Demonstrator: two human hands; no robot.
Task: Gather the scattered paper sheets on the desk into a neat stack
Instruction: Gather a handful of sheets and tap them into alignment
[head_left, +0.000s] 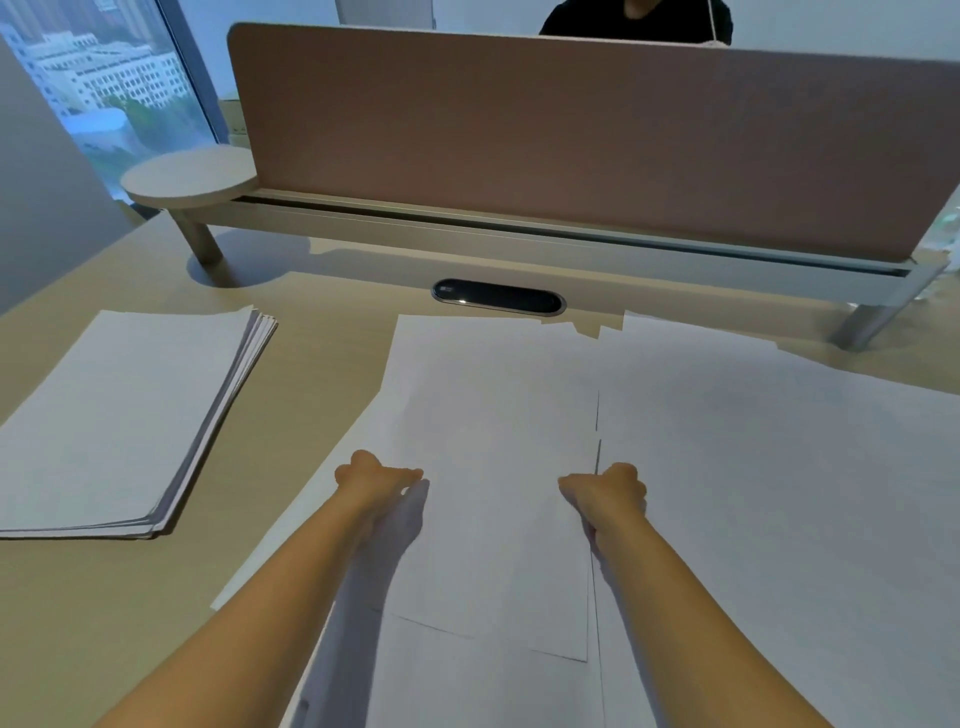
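On the pale wood desk (93, 613) in front of me, smooth white loose sheets (727, 493) overlap across the middle and right. The top sheet (498, 467) runs lengthwise away from me. My left hand (376, 475) and right hand (608, 488) pinch its two long edges, fingers curled onto it. A fanned, squared stack (119, 415) lies well apart, left, before a pink felt divider (571, 145).

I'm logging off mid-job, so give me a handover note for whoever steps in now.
Left hand: curled, pinching the left edge of the top sheet.
Right hand: curled, at that sheet's right edge.
Done: a rough stack sits on the desk, far left.
Left: loose sheets overlap across the centre and right; move them to the stack and square its fanned edges.
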